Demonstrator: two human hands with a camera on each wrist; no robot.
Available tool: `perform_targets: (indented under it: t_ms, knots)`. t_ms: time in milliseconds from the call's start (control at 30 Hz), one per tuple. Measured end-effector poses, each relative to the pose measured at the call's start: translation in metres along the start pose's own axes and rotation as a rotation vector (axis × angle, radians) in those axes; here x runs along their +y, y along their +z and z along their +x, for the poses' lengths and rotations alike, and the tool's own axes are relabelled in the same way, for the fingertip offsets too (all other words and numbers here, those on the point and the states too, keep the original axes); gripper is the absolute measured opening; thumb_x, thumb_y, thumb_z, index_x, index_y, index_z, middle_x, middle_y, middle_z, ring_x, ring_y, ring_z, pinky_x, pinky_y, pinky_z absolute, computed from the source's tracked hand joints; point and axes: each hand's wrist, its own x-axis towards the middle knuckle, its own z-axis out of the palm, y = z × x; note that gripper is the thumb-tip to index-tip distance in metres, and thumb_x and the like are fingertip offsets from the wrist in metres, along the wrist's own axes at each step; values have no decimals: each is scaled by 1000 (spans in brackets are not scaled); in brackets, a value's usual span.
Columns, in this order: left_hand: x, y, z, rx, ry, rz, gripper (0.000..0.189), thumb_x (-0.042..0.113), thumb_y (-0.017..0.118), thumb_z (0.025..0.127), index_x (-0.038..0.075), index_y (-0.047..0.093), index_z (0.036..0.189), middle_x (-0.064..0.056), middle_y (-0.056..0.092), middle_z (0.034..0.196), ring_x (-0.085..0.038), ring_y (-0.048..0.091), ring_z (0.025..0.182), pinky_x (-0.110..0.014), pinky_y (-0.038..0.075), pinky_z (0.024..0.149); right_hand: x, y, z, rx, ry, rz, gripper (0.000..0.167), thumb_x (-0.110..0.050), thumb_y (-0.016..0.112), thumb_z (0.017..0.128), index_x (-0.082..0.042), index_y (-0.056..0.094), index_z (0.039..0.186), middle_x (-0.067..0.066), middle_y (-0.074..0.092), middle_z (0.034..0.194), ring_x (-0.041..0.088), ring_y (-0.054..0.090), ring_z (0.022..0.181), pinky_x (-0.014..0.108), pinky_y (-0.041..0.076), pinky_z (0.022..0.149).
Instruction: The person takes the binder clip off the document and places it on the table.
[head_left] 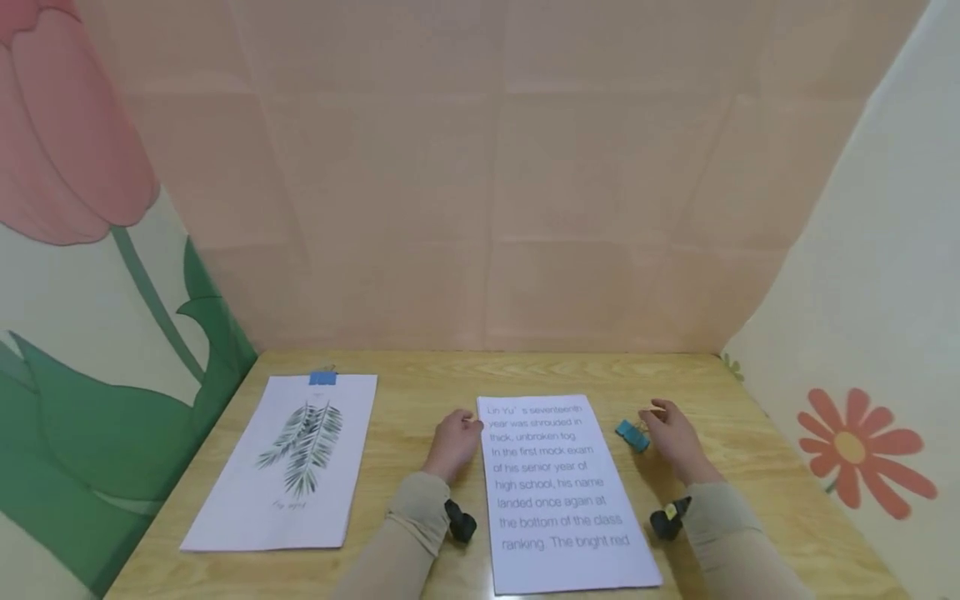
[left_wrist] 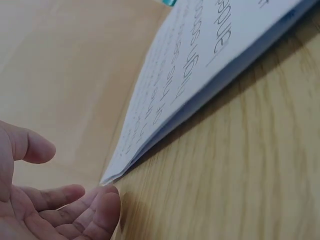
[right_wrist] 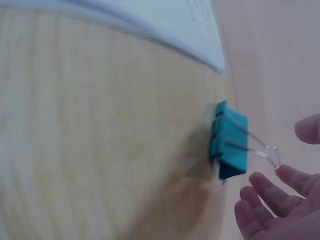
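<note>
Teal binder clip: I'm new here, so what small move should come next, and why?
Probably pinch the teal binder clip with the right hand: its index fingertip is at a wire handle, thumb apart, and no clip shows on the text sheets, whereas a blue clip grips the leaf-print sheets.

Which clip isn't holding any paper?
The teal clip by the right hand. It sits on the table, while the blue clip grips the far edge of the leafy paper stack.
</note>
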Motion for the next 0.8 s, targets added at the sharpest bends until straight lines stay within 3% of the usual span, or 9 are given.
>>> perform_targets:
  t_ms: [233,500,600,667,800]
  knots:
    - [-7,-10,2,35,41,-21,42,22,57,103,-3,57,137,-22,64,127,-38,61,118,-53,48,100,-19,7,-4,68,-45,-31,68,-34,42,109,10,22,156,39,28,156,54,29,144,62,31,114]
    - [-9,-26,0,56,28,-5,41,21,57,103,-3,57,137,-22,64,127,-37,62,115,-52,50,98,-33,20,-4,114,-118,-148,62,-28,46,107,10,30,153,37,38,151,54,41,135,63,35,110]
    - [-10,-32,0,67,20,-2,41,20,57,104,-3,57,137,-22,65,126,-37,62,115,-53,50,98,-37,25,-5,159,-186,-212,60,-25,50,105,11,34,150,36,43,148,51,53,122,61,42,103]
    - [-11,-37,0,69,25,-6,41,20,57,104,-4,57,137,-23,65,126,-38,62,116,-53,50,98,-42,28,-6,185,-242,-239,58,-22,53,104,12,38,149,35,47,145,46,60,105,57,47,94]
    - [-13,-44,-1,73,57,-11,40,18,56,104,-6,57,135,-24,65,125,-39,62,116,-54,49,98,-53,37,-9,200,-318,-256,56,-19,57,102,12,42,147,34,51,143,32,59,78,44,49,75]
